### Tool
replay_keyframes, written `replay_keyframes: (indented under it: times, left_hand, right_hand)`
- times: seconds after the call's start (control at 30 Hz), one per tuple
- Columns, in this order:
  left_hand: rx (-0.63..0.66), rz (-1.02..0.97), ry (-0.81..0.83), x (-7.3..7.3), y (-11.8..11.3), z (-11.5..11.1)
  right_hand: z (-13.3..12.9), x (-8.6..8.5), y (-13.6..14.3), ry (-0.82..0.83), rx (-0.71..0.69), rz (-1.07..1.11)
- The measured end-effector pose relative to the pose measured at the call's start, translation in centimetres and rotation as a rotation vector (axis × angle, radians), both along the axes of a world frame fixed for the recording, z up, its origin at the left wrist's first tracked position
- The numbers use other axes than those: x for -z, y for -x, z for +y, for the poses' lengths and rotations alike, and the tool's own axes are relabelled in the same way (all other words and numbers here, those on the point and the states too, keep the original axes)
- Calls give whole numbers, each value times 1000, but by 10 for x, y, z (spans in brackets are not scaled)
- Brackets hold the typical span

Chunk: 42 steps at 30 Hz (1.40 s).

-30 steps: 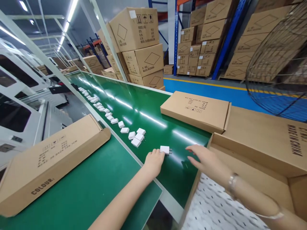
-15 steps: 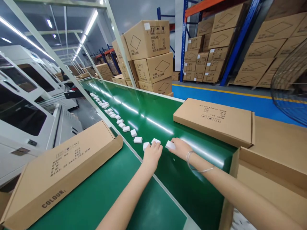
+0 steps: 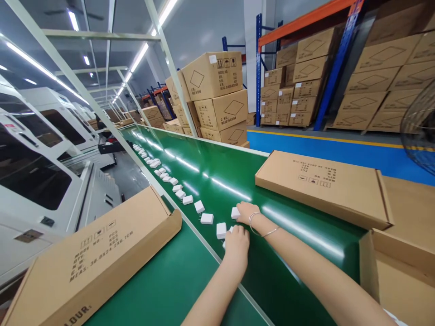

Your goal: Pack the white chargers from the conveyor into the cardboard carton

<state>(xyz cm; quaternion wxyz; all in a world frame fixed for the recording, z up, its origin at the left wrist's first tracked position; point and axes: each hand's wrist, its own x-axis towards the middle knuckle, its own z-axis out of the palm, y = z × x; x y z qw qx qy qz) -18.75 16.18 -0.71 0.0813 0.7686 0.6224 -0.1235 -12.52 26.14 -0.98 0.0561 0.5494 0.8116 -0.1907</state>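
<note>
adapter [image 3: 235, 213] at right hand's [image 3: 248, 213] fingertips

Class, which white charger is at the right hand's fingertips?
The white charger beyond the left hand, apart from the row on the green belt; no other touches the right hand.

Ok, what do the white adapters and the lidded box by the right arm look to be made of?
The white adapters look like hard plastic, probably smooth: crisp edges, uniform colour. The lidded box looks like matt cardboard: plain brown, printed black, visible folded edges.
</note>
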Motion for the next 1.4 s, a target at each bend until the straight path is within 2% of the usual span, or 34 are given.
replay_keyframes:
  times: [0.1, 0.17, 0.27, 0.37, 0.4, 0.47, 0.53, 0.63, 0.7, 0.77, 0.83, 0.97, 1.1, 1.27, 1.4]
  left_hand:
    - [-63, -22, 21, -1, -8, 11]
    - [-94, -42, 22, -2, -10, 17]
    - [-102, -107, -20, -8, -8, 20]
    - [-78, -188, -108, -23, -9, 13]
    - [-84, -258, -110, -29, -12, 9]
    - [-137, -543, -34, -42, -25, -3]
    - [-263, -959, 202, -54, -46, -20]
    - [-493, -1503, 709, -67, -85, -55]
    - [-679, -1733, 992, -72, -108, -78]
    - [-864, -1862, 1139, -75, -124, -97]
    - [-980, -1914, 1186, -77, -131, -109]
    - [-1053, -1980, 1164, -80, -131, -120]
    - [-1048, -2008, 1158, -81, -131, -124]
    - [-1011, -2051, 1155, -80, -133, -130]
    - [-1039, -2066, 1181, -79, -133, -133]
  right_hand:
    - [-3, -5, -25, 6, 44, 94]
    - [-15, -16, -52, 9, 63, 195]
    - [-52, -40, -104, 17, 57, 352]
    - [-103, -59, -159, 83, 73, 591]
    - [-122, -62, -175, 114, 101, 684]
    - [-156, -63, -201, 151, 177, 816]
    - [-186, -60, -218, 110, 223, 856]
    - [-216, -53, -229, -66, 161, 911]
    - [-226, -51, -230, -204, 105, 951]
    - [-231, -51, -229, -281, 77, 977]
    - [-233, -53, -227, -307, 56, 1000]
    - [-233, -54, -227, -328, 26, 1049]
    - [-236, -50, -230, -301, 38, 1088]
    - [-239, -40, -232, -184, 51, 1182]
    - [-239, -44, -229, -118, 107, 1217]
